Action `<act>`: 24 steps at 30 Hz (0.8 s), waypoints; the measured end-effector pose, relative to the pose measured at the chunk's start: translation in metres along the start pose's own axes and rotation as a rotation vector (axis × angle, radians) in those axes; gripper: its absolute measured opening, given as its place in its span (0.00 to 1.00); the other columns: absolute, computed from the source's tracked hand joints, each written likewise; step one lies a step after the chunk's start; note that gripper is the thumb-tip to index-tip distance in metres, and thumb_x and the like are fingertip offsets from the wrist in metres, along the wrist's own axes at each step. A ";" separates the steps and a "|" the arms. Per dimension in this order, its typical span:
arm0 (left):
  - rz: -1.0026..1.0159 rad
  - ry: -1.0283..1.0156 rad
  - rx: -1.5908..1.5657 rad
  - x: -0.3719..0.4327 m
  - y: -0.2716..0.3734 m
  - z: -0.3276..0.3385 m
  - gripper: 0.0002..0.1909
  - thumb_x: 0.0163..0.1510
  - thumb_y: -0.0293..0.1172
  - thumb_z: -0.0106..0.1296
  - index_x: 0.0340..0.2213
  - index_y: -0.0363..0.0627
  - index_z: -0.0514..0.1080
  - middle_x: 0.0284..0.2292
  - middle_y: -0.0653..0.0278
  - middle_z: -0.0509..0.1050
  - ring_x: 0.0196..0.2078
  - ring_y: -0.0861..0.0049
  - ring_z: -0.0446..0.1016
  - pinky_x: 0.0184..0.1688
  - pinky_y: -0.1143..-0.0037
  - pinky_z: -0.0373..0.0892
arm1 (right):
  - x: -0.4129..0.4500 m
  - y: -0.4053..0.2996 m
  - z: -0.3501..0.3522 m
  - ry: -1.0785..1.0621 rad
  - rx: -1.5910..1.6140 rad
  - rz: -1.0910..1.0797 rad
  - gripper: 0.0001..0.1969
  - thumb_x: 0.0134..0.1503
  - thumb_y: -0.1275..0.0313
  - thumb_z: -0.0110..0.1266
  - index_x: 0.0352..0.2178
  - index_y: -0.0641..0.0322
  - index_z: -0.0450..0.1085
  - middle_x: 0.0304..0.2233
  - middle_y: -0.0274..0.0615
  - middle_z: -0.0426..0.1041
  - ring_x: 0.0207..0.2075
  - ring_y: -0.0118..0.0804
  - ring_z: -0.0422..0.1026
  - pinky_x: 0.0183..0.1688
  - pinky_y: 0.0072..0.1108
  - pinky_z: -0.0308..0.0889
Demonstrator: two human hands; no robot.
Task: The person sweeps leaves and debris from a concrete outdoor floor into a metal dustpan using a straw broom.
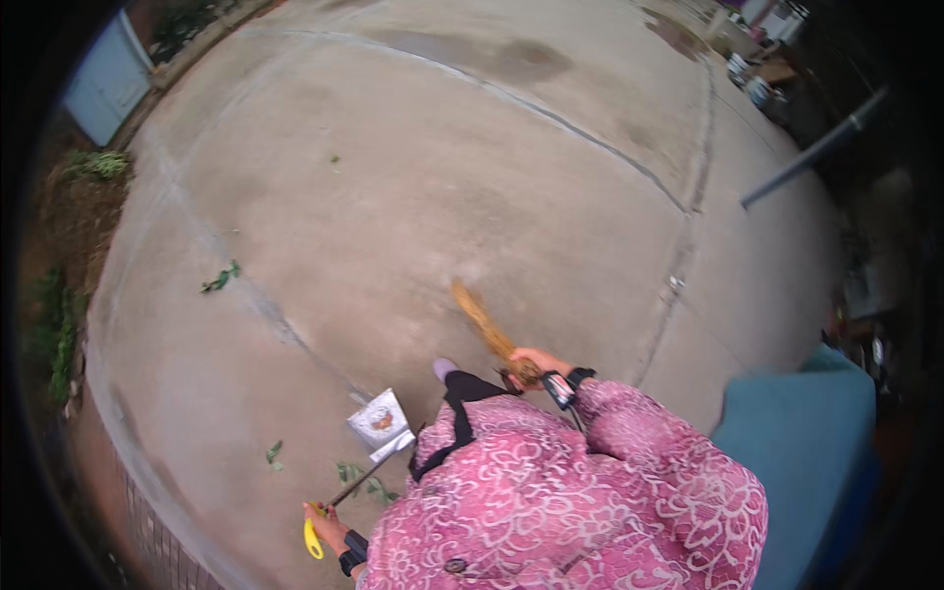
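Note:
My left hand [327,528] is closed round the yellow handle of a long-handled dustpan [367,417]; its thin dark rod runs up to the pale pan, where a small brown bit lies. My right hand [532,367] grips a straw-coloured brush or short broom [479,317] near its thick end. The far end of the broom points up and to the left over the concrete, slightly blurred; whether it touches the ground I cannot tell. Green leaves [371,485] lie on the concrete between the dustpan rod and my pink patterned clothing.
Another leafy sprig [220,278] and a small leaf piece [273,455] lie on the concrete yard [383,221]. A planted bed edges the left side. At right are a grey pole [811,151] and a teal-covered object [796,442]. Buckets and clutter stand at the upper right.

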State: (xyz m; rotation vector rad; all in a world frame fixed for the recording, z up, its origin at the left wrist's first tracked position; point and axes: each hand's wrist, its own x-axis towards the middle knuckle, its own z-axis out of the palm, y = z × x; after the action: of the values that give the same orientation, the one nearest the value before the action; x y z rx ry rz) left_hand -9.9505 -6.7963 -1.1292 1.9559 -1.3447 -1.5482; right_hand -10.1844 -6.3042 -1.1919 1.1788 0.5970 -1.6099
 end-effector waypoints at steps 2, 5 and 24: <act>-0.015 0.029 -0.041 0.003 -0.009 0.002 0.16 0.45 0.46 0.46 0.30 0.48 0.61 0.26 0.69 0.62 0.29 0.84 0.60 0.30 0.80 0.59 | -0.010 0.006 -0.005 0.094 0.015 0.001 0.12 0.41 0.66 0.49 0.25 0.62 0.60 0.18 0.39 0.65 0.20 0.33 0.67 0.22 0.21 0.67; -0.028 -0.025 -0.039 0.002 -0.003 0.011 0.18 0.45 0.47 0.46 0.31 0.48 0.60 0.27 0.69 0.61 0.31 0.84 0.59 0.31 0.80 0.59 | -0.008 0.008 0.006 0.123 -0.160 0.021 0.13 0.40 0.67 0.50 0.27 0.62 0.59 0.18 0.39 0.64 0.20 0.34 0.67 0.21 0.22 0.66; 0.136 -0.352 0.413 0.029 0.055 0.138 0.22 0.46 0.50 0.44 0.36 0.46 0.58 0.36 0.64 0.61 0.42 0.79 0.57 0.38 0.76 0.58 | 0.135 -0.010 0.100 -0.018 -2.079 -0.477 0.16 0.40 0.62 0.44 0.20 0.67 0.69 0.21 0.43 0.71 0.26 0.36 0.69 0.30 0.23 0.63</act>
State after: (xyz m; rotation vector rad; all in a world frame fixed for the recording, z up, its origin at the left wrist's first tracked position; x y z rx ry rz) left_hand -10.0986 -6.8066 -1.1583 1.8074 -2.0370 -1.7103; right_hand -10.2354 -6.4414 -1.2751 -0.5921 1.8621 -0.5103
